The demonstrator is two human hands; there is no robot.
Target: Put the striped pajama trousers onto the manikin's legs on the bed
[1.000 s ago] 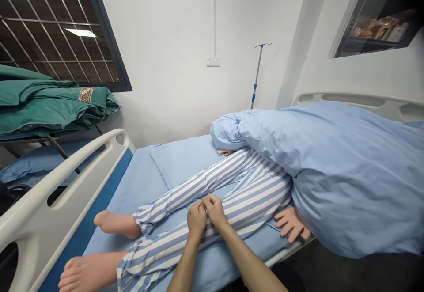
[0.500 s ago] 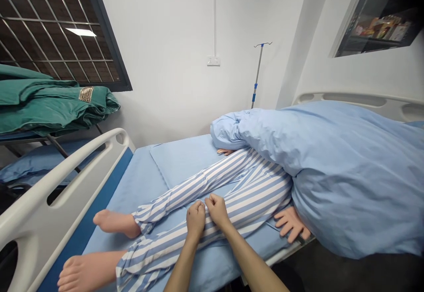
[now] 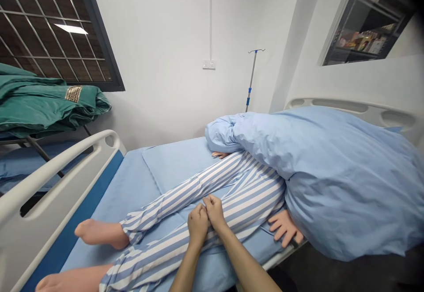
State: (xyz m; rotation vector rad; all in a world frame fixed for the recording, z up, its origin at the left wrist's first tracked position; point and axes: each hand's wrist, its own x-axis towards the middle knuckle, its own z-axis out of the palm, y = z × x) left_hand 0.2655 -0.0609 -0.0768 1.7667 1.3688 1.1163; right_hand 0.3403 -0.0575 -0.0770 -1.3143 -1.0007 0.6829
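On the bed lies a manikin in blue-and-white striped trousers (image 3: pixel 245 195), its bare feet (image 3: pixel 101 233) towards the left. My left hand (image 3: pixel 198 222) is a closed fist over the nearer trouser leg, around the knee. Beside it, my right hand (image 3: pixel 214 210) is also curled into a fist. The two fists touch each other, and I see no object in them. Whether they press on the trouser leg I cannot tell. A light blue quilt (image 3: pixel 338 172) covers the manikin's upper body, leaving a manikin hand (image 3: pixel 285 228) showing at the bed's near edge.
The bed's white footboard (image 3: pixel 62 168) rises at left, and its headboard (image 3: pixel 347 105) stands behind the quilt. An IV pole (image 3: pixel 252 77) is by the wall. Folded green cloth (image 3: pixel 49 106) rests on a rack at left. The quilt hangs over the bed's near side.
My fists have drawn together, from slightly apart to touching. The view has shifted a little to the right, so the bed and manikin appear further left.
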